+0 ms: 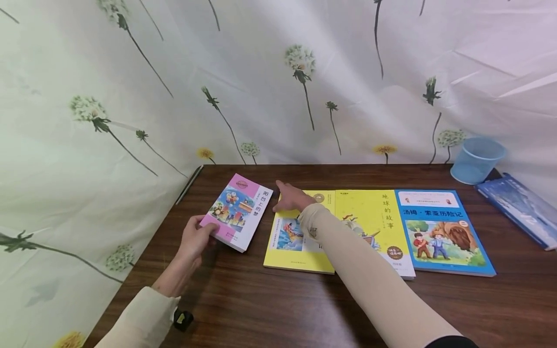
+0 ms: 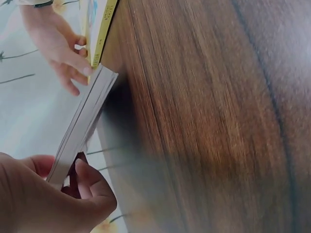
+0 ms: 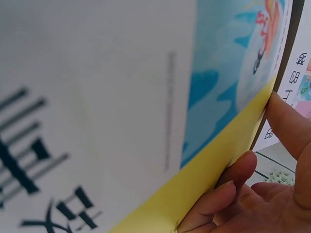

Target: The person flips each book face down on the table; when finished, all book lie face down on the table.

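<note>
A pink and white book (image 1: 232, 212) with a colourful city picture is tilted up at the table's left, its lower-left corner pinched by my left hand (image 1: 196, 237). The left wrist view shows thumb and fingers on either side of its page block (image 2: 80, 126). My right hand (image 1: 293, 198) is over the upper-left corner of a yellow book (image 1: 300, 261), index finger stretched leftward and thumb apart. In the right wrist view, the right-hand fingers (image 3: 245, 170) are spread right by that book's yellow edge (image 3: 209, 179). The right forearm covers part of its cover.
Right of it lie another yellow book (image 1: 363, 208) with a ship picture and a blue book (image 1: 444, 232). A blue bin (image 1: 476, 162) stands at the back right beside a dark blue book (image 1: 522, 208). A dandelion-print curtain (image 1: 261, 87) borders the wooden table (image 1: 243, 309).
</note>
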The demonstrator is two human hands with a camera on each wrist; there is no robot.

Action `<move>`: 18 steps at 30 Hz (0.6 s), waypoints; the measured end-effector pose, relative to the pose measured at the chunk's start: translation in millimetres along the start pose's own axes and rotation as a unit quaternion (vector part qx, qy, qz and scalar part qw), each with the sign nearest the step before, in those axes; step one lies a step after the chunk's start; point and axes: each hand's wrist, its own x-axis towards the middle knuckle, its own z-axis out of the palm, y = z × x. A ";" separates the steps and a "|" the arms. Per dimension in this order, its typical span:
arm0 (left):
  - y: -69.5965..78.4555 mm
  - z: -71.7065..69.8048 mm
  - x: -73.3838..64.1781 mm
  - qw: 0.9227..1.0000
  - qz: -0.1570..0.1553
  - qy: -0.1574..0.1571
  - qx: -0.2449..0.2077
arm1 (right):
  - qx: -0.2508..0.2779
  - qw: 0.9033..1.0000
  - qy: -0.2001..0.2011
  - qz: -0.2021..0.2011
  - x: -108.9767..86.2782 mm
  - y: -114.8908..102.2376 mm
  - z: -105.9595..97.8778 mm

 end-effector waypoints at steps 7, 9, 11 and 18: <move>2.6 -1.8 -2.4 0.999 0.025 0.014 0.018 | 0.001 1.000 0.004 -0.011 -5.9 -1.8 -0.4; 3.1 -2.2 -3.2 0.999 0.035 0.019 0.019 | -0.002 1.000 0.006 -0.013 -5.9 -2.1 0.1; 4.1 -2.6 -3.9 0.998 0.046 0.023 0.025 | -0.007 1.000 0.010 -0.013 -5.1 -2.2 0.4; 4.8 -2.5 -6.9 0.992 0.097 0.045 0.068 | -0.003 1.000 0.007 -0.004 -2.1 -1.6 -0.3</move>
